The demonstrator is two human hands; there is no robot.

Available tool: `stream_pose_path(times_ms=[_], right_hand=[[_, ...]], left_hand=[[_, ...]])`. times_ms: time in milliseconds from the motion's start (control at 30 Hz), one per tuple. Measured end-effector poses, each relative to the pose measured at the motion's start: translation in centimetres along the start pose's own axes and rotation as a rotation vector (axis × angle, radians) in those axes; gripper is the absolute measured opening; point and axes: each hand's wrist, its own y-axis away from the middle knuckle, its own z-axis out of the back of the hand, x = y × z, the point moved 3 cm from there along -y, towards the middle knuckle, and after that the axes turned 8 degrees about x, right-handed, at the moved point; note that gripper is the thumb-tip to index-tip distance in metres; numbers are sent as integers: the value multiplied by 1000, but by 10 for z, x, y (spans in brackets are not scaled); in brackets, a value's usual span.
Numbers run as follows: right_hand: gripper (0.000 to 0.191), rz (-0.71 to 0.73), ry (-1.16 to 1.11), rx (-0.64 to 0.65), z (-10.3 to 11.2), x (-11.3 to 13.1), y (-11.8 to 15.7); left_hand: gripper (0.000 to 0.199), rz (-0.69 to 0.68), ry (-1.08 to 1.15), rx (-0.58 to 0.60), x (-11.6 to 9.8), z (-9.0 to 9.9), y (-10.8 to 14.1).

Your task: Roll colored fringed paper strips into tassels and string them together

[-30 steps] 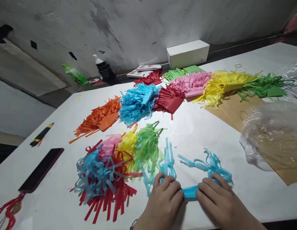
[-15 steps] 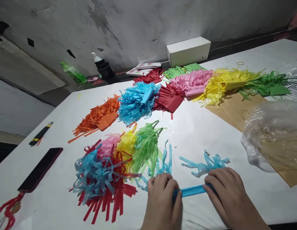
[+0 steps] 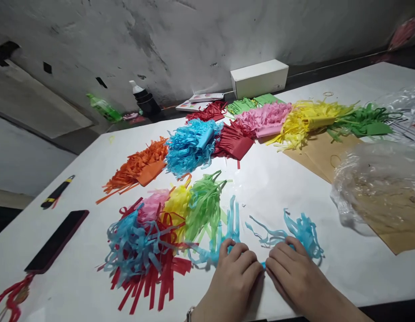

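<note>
Closer together than half a second ago, the left hand (image 3: 236, 273) and right hand (image 3: 291, 269) clamp a strip of blue paper (image 3: 306, 232) at bottom centre-right, its fringes spread above; a colourful paper pile (image 3: 136, 239) sits lower left

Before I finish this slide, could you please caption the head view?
Left hand and right hand hold blue fringed paper beside colourful tassels.
</note>
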Motion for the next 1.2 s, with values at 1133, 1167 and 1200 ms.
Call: stream_pose_path(times_ms=[1133, 1167, 1200], right_hand=[[38, 108, 108, -186, 24, -3, 4], [39, 120, 120, -242, 32, 0, 5], [39, 128, 134, -301, 41, 3, 5]], left_hand=[[18, 163, 383, 161, 4, -7, -14], [20, 186, 533, 199, 5, -7, -11], [20, 217, 656, 241, 6, -7, -7]])
